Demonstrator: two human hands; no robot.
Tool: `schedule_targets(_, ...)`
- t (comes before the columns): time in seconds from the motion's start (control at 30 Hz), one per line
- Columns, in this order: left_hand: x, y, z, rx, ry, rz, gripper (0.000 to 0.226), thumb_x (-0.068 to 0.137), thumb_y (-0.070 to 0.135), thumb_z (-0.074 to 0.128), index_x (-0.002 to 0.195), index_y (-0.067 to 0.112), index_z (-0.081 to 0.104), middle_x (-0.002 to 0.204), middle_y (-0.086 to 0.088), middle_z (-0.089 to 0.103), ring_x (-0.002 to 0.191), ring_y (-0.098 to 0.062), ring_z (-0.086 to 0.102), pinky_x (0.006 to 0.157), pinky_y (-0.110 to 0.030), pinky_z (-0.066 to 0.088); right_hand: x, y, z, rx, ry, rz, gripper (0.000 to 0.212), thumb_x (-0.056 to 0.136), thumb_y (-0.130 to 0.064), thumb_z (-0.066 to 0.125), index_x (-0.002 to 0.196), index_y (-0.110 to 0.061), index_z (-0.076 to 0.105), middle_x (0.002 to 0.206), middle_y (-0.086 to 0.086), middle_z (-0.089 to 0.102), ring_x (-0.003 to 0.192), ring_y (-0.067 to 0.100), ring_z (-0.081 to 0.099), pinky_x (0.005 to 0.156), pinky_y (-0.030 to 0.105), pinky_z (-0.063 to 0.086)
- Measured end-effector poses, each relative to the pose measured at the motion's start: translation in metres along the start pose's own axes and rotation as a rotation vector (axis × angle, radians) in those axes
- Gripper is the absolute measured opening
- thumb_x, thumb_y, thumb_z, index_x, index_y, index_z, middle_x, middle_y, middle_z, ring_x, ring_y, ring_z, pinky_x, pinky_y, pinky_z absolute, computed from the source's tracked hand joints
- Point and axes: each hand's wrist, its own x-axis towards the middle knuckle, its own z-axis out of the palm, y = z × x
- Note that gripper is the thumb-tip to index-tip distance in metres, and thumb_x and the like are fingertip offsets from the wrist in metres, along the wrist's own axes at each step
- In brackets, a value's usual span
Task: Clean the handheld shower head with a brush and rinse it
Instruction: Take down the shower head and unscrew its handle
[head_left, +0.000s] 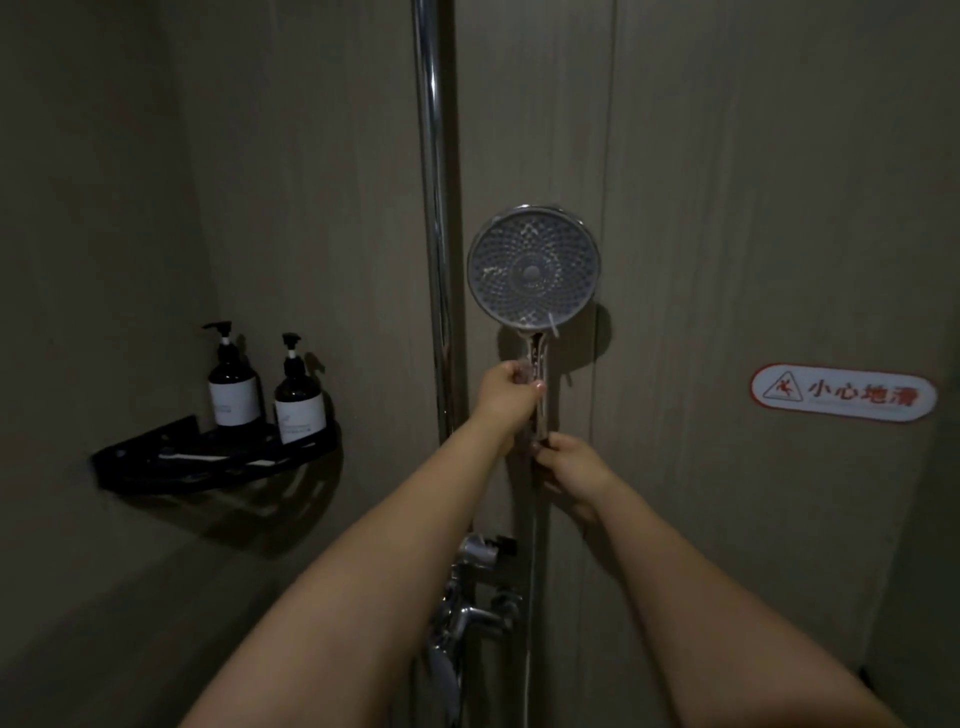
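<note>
The handheld shower head (533, 267) stands upright against the wall, its round grey face with white residue turned toward me. My left hand (506, 391) is closed around the upper part of its chrome handle. My right hand (569, 464) grips the bottom of the handle, where the hose (531, 571) drops down. No brush is in view.
A chrome riser pipe (434, 208) runs up the wall left of the head. The mixer tap (475, 597) sits below my arms. A black corner shelf (218, 460) at the left holds two dark pump bottles (234, 384). A slippery-floor warning sign (841, 393) is on the right wall.
</note>
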Motion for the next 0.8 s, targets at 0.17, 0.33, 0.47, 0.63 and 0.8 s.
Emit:
schedule_targets(0.17,-0.017,0.023,-0.019,-0.127,-0.041,0.042,0.013,0.091,0.002,0.051,0.100,0.010,0.054,0.083,-0.003,0.055,0.080,-0.016,0.052,0.074,-0.028,0.044,-0.034,-0.035,0.008,0.111,-0.049,-0.066,0.027,0.097,-0.001,0.041,0.077,-0.011,0.057,0.073,0.007,0.056,0.067,0.014,0.051,0.068,0.022,0.044)
schedule_targets(0.33,-0.042,0.037,-0.051,-0.424,-0.092,0.047,0.021,0.096,0.006,0.044,0.116,0.011,0.050,0.085,-0.003,0.058,0.072,-0.013,0.057,0.071,-0.027,0.046,-0.069,-0.063,0.027,0.248,-0.315,0.010,0.018,0.098,-0.005,0.040,0.094,-0.005,0.058,0.077,0.008,0.058,0.067,0.015,0.052,0.066,0.024,0.044)
schedule_targets(0.47,-0.058,0.049,-0.073,-0.628,-0.051,0.020,0.013,0.101,0.018,0.035,0.091,0.018,0.045,0.084,-0.005,0.059,0.064,-0.014,0.059,0.068,-0.038,0.048,-0.084,-0.078,0.047,0.278,-0.481,0.087,0.025,0.100,-0.020,0.035,0.098,-0.008,0.057,0.072,0.005,0.065,0.061,0.013,0.057,0.064,0.024,0.042)
schedule_targets(0.63,-0.075,0.056,-0.111,-0.643,0.114,0.048,0.019,0.100,0.018,0.038,0.083,0.017,0.045,0.069,-0.002,0.046,0.040,-0.006,0.049,0.046,-0.021,0.051,-0.092,-0.091,0.082,0.316,-0.658,0.195,0.032,0.099,-0.028,0.028,0.087,-0.012,0.053,0.059,-0.004,0.051,0.045,0.007,0.043,0.057,0.023,0.032)
schedule_targets(0.8,-0.093,0.054,-0.149,-0.611,0.128,0.063,0.018,0.100,0.020,0.038,0.086,0.017,0.049,0.068,0.001,0.046,0.048,-0.008,0.046,0.055,-0.024,0.043,-0.094,-0.090,0.112,0.356,-0.775,0.223,0.029,0.097,-0.027,0.033,0.094,-0.011,0.056,0.066,-0.001,0.050,0.052,0.009,0.044,0.060,0.024,0.034)
